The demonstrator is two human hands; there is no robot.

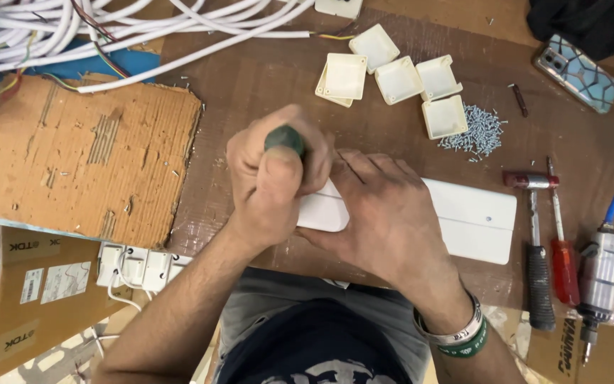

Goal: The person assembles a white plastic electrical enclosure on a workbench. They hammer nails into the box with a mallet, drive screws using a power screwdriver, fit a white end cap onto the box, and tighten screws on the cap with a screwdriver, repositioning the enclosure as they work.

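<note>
My left hand (pixel 271 178) is closed around a green-handled screwdriver (pixel 283 138), held upright over the left part of a long white plastic casing (pixel 474 217) that lies across the brown bench. My right hand (pixel 381 213) lies flat on the casing's middle and presses it down, its fingers reaching toward the screwdriver. The screwdriver's tip and the casing's left end are hidden under my hands. A white and a green band circle my right wrist (pixel 463 334).
Several small white square boxes (pixel 396 78) and a pile of screws (pixel 476 131) lie behind the casing. A hammer (pixel 534 242), red screwdriver (pixel 561 249) and pneumatic driver (pixel 598 274) rest at right. Torn cardboard (pixel 79 156) and white cables (pixel 129 32) fill the left. A phone (pixel 578 71) sits far right.
</note>
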